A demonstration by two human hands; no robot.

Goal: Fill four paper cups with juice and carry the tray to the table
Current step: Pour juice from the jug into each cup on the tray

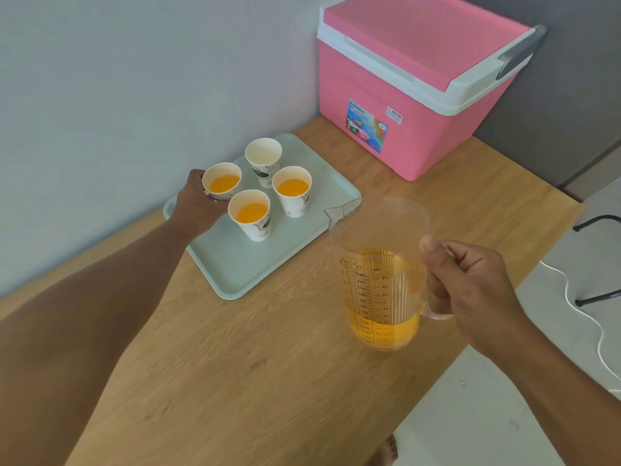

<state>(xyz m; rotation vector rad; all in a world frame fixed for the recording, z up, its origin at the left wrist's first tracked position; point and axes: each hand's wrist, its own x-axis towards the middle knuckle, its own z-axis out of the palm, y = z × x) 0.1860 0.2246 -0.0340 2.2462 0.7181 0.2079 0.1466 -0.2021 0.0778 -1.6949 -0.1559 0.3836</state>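
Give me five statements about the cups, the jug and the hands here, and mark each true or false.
1. Three of the four paper cups hold juice. True.
2. The empty cup is the one nearest the person. False: it stands farthest back, toward the pink cooler.
3. The right hand holds the jug by its handle. True.
4. The jug is empty. False: orange juice fills its lower part.
5. The left hand rests flat on the wooden counter. False: its grip is on the left cup, on the tray.
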